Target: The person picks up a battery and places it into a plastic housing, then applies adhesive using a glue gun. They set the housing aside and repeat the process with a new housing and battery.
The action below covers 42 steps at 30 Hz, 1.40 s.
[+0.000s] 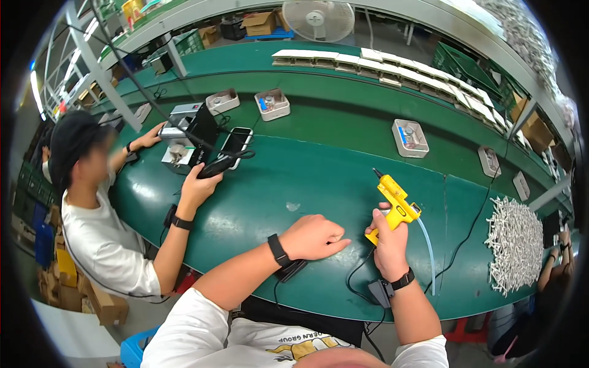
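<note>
My right hand point(391, 245) is wrapped round the handle of a yellow hot glue gun point(397, 205). Its dark nozzle points up and to the left, and a long translucent glue stick point(429, 254) trails from its rear. My left hand point(315, 237) rests on the green table point(270, 184), fingers curled in and thumb pointing right; no object shows in it. A dark band circles each of my wrists. The right wrist also carries a small grey box point(381, 293), and a black device point(291, 270) lies beside the left wrist.
On the left, a co-worker point(104, 208) grips a black tool point(216, 167) beside a black machine point(189, 138) and a phone point(237, 142). White trays, one a small-parts tray point(410, 138), stand further back. Many small white pieces point(515, 245) are heaped at right. A black cable point(469, 233) crosses the table.
</note>
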{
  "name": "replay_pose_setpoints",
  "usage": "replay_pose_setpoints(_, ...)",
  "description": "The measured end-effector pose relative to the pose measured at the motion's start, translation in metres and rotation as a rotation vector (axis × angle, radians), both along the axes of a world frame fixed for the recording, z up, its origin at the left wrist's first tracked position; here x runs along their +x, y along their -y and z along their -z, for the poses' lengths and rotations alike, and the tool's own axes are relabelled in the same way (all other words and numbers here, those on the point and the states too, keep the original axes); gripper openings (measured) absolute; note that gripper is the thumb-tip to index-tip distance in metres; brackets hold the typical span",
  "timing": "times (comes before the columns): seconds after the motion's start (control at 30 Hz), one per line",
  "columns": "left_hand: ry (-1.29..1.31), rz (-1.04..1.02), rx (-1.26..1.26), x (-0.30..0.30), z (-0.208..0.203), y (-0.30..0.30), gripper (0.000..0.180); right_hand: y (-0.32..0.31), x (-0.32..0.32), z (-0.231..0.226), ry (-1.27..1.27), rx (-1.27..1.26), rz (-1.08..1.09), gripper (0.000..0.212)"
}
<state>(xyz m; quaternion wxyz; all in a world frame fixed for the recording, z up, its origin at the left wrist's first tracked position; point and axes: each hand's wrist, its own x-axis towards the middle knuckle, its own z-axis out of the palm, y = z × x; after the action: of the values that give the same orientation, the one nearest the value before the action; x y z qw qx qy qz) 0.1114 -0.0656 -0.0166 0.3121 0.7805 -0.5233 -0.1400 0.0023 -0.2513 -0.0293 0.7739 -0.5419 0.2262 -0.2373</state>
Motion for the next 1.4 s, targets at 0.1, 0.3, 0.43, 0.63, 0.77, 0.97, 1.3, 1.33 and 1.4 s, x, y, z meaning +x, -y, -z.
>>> replay_pose_setpoints(0.1, 0.004, -0.017, 0.007, 0.002, 0.005, -0.004, 0.050, -0.001, 0.001, 0.004, 0.007, 0.013, -0.007, 0.031)
replay_pose_setpoints(0.3, -0.033, -0.076, -0.107, 0.008, 0.015, 0.000, 0.053, 0.004, 0.001, 0.009, -0.011, -0.007, 0.000, 0.030)
replay_pose_setpoints(0.43, 0.001, -0.041, -0.149, 0.008, 0.020, -0.003, 0.051, 0.000, 0.003, 0.005, 0.005, -0.001, -0.017, 0.032)
replay_pose_setpoints(0.63, -0.036, -0.081, -0.149, 0.004, 0.022, -0.002, 0.046, -0.001, -0.004, 0.005, -0.043, -0.029, -0.029, 0.032)
replay_pose_setpoints(0.77, -0.056, -0.066, -0.201, 0.007, 0.024, 0.001, 0.047, -0.002, -0.002, 0.004, -0.038, -0.047, -0.014, 0.032)
replay_pose_setpoints(0.97, -0.036, -0.053, -0.178, 0.006, 0.021, -0.004, 0.046, -0.006, 0.000, -0.005, -0.027, -0.038, -0.030, 0.031)
replay_pose_setpoints(1.3, -0.019, -0.036, -0.222, 0.005, 0.024, -0.003, 0.045, 0.000, -0.002, 0.006, -0.022, -0.022, -0.020, 0.031)
replay_pose_setpoints(1.33, -0.005, -0.041, -0.249, 0.005, 0.024, -0.005, 0.045, 0.001, 0.000, 0.008, -0.019, -0.031, -0.021, 0.031)
replay_pose_setpoints(1.4, -0.020, -0.029, -0.191, 0.009, 0.019, -0.010, 0.045, 0.001, 0.004, 0.009, -0.007, -0.016, -0.061, 0.030)
